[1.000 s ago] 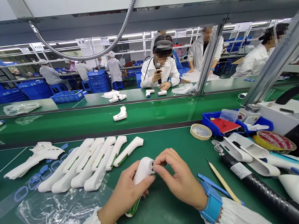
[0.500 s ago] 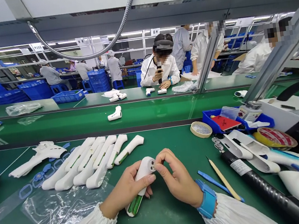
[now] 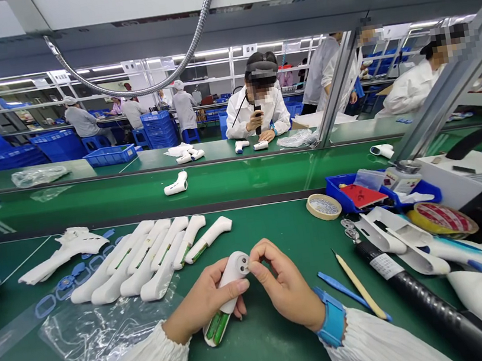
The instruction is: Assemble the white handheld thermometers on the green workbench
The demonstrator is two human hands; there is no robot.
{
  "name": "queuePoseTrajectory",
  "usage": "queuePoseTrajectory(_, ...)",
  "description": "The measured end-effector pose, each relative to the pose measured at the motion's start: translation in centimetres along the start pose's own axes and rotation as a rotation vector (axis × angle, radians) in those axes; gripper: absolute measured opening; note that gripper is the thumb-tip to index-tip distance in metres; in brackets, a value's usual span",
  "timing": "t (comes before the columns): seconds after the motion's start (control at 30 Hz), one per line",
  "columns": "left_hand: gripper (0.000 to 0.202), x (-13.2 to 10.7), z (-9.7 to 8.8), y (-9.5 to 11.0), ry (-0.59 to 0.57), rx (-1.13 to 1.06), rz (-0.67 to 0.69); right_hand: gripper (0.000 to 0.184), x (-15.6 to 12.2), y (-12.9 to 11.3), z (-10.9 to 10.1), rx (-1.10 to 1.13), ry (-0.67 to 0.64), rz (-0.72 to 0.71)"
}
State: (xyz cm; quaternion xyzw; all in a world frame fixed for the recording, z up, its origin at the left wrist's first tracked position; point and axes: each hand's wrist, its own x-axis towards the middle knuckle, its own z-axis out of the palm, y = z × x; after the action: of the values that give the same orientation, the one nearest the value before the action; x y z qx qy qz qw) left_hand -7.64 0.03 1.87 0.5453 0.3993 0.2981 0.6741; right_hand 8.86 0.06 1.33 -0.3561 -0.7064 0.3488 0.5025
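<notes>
Left hand point(image 3: 207, 306) wrapped around a white plastic handheld thermometer shell point(image 3: 232, 277) low over the green bench point(image 3: 274, 223), right hand point(image 3: 285, 288) pinching its round head; a loose grip might let it slip.

I held one thermometer point(image 3: 230, 273); beside it lay six white shells point(image 3: 144, 260), two tape rolls point(image 3: 323, 206), one wooden stick point(image 3: 360, 287) and one blue tool point(image 3: 337, 286).

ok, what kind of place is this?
Likely a factory assembly line: green conveyor belt, a row of white casings beside the casing in the left hand, white-coated workers at stations opposite.
</notes>
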Motion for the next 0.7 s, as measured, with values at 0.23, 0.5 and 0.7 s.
queuePoseTrajectory(0.23,0.032,-0.18,0.03,0.04,-0.009,-0.015,-0.011,0.014,-0.07,0.20,0.11,0.086,-0.011,0.048)
queuePoseTrajectory(0.5,0.032,0.00,-0.27,-0.41,-0.025,-0.030,-0.037,0.014,-0.08,0.03,0.11,0.101,-0.004,0.040)
queuePoseTrajectory(0.7,0.031,-0.05,-0.24,-0.30,-0.042,-0.041,-0.039,0.014,-0.12,0.07,0.11,0.111,-0.013,0.038)
